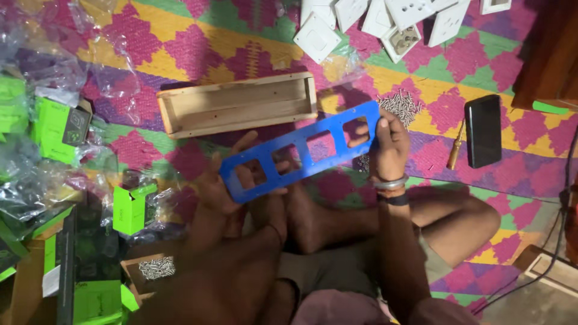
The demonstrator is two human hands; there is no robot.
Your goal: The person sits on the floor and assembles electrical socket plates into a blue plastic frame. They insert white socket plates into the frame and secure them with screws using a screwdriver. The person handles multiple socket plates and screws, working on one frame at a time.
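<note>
Both hands grip one blue plastic frame plate (304, 151), one at each end. Left hand (224, 180): palm under the lower-left end, fingers showing through the first cutout, thumb over the top edge. Right hand (388, 144): closed on the upper-right end, fingers wrapped round the end bar, wrist up, with a metal bangle (391, 183) and a dark band just below it.

Plate held above the person's crossed legs and bare feet (301, 219), clear of the patterned mat (198, 42). Long axis runs from lower left to upper right, right end higher; flat face toward the camera. Cutouts counted: four, rectangular, in one row.

Nearby: one open wooden box (238, 103), just beyond the plate, long axis nearly parallel to it. One loose heap of screws (400, 105) near the right hand; a second heap (156, 268) lower left. One dark phone (483, 130) and one wooden-handled screwdriver (455, 145) beside it. White switch plates (385, 18) at top, count unclear at frame edge. Green cartons (132, 207) and clear wrappers at left.
</note>
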